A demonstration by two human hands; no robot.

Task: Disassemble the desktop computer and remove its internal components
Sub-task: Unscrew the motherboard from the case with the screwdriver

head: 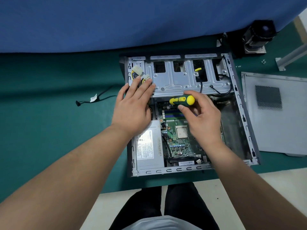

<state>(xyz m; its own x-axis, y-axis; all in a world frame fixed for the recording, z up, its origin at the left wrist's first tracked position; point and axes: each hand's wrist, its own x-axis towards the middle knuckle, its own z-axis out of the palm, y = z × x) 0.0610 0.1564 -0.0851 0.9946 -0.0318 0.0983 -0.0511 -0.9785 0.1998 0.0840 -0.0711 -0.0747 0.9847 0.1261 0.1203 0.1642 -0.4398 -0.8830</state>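
The left hand lies flat, fingers straight, steadying the case on the desk; the right hand pinches the screwdriver, probably for a motherboard screw.

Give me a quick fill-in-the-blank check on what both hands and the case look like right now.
1. The right hand grips a green and yellow ____ over the motherboard.
2. The left hand rests with straight fingers on the drive cage, beside the loose ____ connectors of the yellow and black power cables.
3. The removed side panel lies on the ____ mat, on the person's right of the case.

Missing words: screwdriver; white; green
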